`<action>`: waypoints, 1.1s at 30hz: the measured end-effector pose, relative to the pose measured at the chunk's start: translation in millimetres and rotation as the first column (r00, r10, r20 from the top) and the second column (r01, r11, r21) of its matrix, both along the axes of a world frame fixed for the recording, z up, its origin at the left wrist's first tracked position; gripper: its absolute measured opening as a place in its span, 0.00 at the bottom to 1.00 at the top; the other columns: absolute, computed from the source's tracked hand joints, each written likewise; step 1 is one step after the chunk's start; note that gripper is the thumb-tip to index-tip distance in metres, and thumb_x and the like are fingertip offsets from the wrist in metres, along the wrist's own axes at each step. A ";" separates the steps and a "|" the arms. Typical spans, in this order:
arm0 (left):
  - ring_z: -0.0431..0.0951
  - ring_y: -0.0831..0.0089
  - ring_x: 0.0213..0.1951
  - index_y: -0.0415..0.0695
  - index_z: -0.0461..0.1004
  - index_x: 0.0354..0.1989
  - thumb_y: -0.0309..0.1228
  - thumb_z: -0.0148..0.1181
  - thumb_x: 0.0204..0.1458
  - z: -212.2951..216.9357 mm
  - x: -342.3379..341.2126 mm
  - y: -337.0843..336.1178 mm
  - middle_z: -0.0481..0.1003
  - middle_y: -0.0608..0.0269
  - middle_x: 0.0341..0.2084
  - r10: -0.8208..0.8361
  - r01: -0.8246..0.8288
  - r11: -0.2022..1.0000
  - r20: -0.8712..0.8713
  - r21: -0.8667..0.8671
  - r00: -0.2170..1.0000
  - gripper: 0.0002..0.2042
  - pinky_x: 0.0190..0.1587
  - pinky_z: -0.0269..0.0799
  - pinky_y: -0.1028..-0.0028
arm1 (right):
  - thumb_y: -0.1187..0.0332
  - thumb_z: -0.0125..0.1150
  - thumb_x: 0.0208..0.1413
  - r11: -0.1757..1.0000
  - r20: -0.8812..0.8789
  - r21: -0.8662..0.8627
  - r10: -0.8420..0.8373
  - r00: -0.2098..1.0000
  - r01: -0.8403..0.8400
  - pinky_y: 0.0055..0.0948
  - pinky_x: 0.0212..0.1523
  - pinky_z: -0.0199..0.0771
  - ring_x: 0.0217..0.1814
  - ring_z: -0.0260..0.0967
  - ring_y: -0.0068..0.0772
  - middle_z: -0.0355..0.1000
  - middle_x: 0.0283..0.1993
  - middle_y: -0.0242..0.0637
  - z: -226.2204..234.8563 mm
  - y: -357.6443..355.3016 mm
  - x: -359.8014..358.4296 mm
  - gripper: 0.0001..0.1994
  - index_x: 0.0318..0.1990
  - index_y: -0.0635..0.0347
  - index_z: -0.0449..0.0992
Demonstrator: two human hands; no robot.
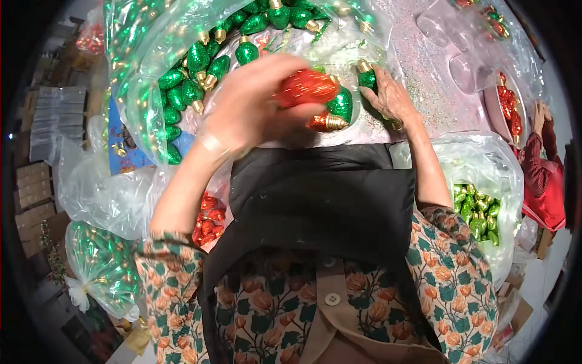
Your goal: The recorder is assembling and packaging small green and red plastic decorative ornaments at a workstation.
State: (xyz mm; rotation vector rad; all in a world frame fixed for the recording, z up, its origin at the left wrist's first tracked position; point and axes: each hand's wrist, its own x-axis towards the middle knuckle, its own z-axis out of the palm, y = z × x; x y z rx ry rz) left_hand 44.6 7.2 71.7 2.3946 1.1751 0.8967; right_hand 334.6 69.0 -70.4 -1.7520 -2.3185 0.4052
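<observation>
My left hand [257, 106], blurred by motion, is closed around a shiny red bulb-shaped ornament [309, 87]. Below and beside it lie a green glitter bulb ornament [343, 103] and a red one with a gold cap [329, 122], partly hidden by the hand. To the right, my right hand [394, 97] has its thumb and fingers around a green bulb ornament [366, 77] with its gold cap pointing away from me. More dark green and a bit of gold show under that palm.
Green bulb ornaments [197, 57] spill from a large clear bag at the far left. Glitter covers the pink tabletop [424, 91]. Bags hold red bulbs [210, 218] and light green bulbs [479, 212] near me. Another person's hand [539, 115] is at the right, by a container [494, 109] of red bulbs.
</observation>
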 end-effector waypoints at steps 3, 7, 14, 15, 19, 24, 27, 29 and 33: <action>0.75 0.55 0.38 0.42 0.73 0.40 0.39 0.65 0.40 -9.0 38.6 41.3 0.73 0.55 0.32 -0.165 0.167 0.985 -0.435 -0.032 0.885 0.19 0.41 0.69 0.60 | 0.55 0.56 0.54 1.000 0.009 0.029 -0.006 1.000 0.006 0.46 0.48 0.69 0.49 0.67 0.61 0.65 0.51 0.62 1.0 -2.3 0.4 0.31 0.59 0.65 0.56; 0.75 0.56 0.40 0.44 0.73 0.41 0.39 0.65 0.40 -27.4 51.9 77.7 0.74 0.56 0.33 -0.329 0.334 0.939 -0.501 -0.082 0.801 0.19 0.41 0.70 0.60 | 0.56 0.56 0.53 0.999 0.067 0.035 -0.011 0.998 0.009 0.46 0.45 0.70 0.45 0.68 0.62 0.66 0.49 0.63 1.8 -7.4 -2.9 0.31 0.59 0.66 0.56; 0.73 0.57 0.44 0.47 0.74 0.41 0.41 0.65 0.40 -39.1 68.2 89.8 0.71 0.57 0.41 -0.411 0.435 0.897 -0.498 -0.074 0.764 0.20 0.44 0.69 0.62 | 0.55 0.57 0.52 0.999 0.005 0.029 0.024 1.000 -0.024 0.48 0.42 0.70 0.43 0.69 0.61 0.67 0.46 0.61 -6.3 -4.3 6.6 0.32 0.60 0.62 0.56; 0.73 0.57 0.45 0.47 0.74 0.41 0.42 0.65 0.40 -40.9 68.8 95.9 0.71 0.56 0.43 -0.403 0.458 0.889 -0.516 -0.024 0.756 0.20 0.45 0.69 0.62 | 0.55 0.57 0.52 0.999 0.005 0.032 0.036 0.999 -0.037 0.48 0.42 0.70 0.43 0.69 0.61 0.67 0.46 0.61 -3.0 -1.9 4.5 0.32 0.60 0.62 0.56; 0.72 0.58 0.48 0.50 0.73 0.45 0.41 0.64 0.42 -41.4 60.9 118.6 0.66 0.54 0.50 -0.131 0.450 0.784 -0.595 0.427 0.793 0.20 0.48 0.68 0.63 | 0.53 0.58 0.52 0.988 -0.005 -0.057 0.147 0.989 -0.147 0.47 0.44 0.69 0.45 0.68 0.61 0.67 0.46 0.60 11.5 -8.0 -2.9 0.31 0.60 0.57 0.57; 0.70 0.55 0.50 0.43 0.70 0.50 0.39 0.59 0.48 -53.3 33.5 126.1 0.59 0.51 0.58 -0.247 0.280 0.959 -0.563 -0.028 0.789 0.22 0.53 0.65 0.65 | 0.52 0.58 0.52 0.994 -0.053 -0.054 0.093 0.994 -0.096 0.46 0.47 0.68 0.47 0.68 0.59 0.67 0.48 0.58 11.5 -3.4 -4.8 0.30 0.61 0.54 0.60; 0.70 0.55 0.49 0.44 0.70 0.51 0.37 0.61 0.47 -29.0 25.7 111.2 0.62 0.51 0.56 -0.329 0.183 0.936 -0.565 -0.300 0.757 0.22 0.53 0.65 0.65 | 0.52 0.57 0.53 0.995 -0.045 -0.077 0.063 0.997 -0.066 0.45 0.49 0.67 0.49 0.68 0.58 0.67 0.49 0.59 10.7 1.4 -0.4 0.30 0.61 0.56 0.60; 0.70 0.55 0.49 0.44 0.69 0.52 0.36 0.62 0.47 -22.9 23.4 104.7 0.62 0.51 0.56 -0.331 0.158 0.928 -0.550 -0.338 0.767 0.23 0.52 0.65 0.65 | 0.53 0.59 0.53 0.993 -0.066 -0.087 0.078 0.995 -0.083 0.42 0.46 0.70 0.48 0.69 0.53 0.68 0.48 0.57 4.0 6.3 5.7 0.31 0.60 0.58 0.61; 0.70 0.54 0.49 0.44 0.69 0.52 0.34 0.64 0.44 -20.8 7.9 99.1 0.65 0.51 0.53 -0.330 0.122 0.911 -0.521 -0.394 0.787 0.24 0.50 0.66 0.65 | 0.56 0.62 0.51 0.967 -0.589 -0.256 -0.152 0.793 -0.005 0.36 0.43 0.72 0.46 0.71 0.42 0.70 0.45 0.51 28.3 14.5 4.5 0.30 0.59 0.63 0.62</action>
